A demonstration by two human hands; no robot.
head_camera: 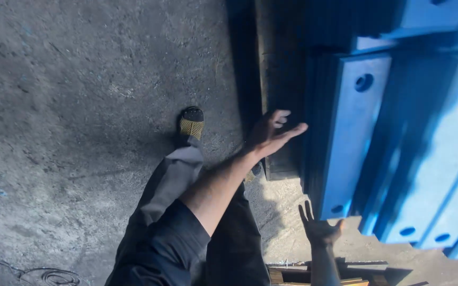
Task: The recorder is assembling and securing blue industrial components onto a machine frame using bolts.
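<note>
Our left hand (267, 133) and right hand (319, 229), fingers spread and holding nothing, hover just beside the nearest upright blue slab (348, 132), our left higher up it.

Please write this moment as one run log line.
left hand: open, near blue slab | right hand: open, below the slab, empty | foot on concrete floor
</note>
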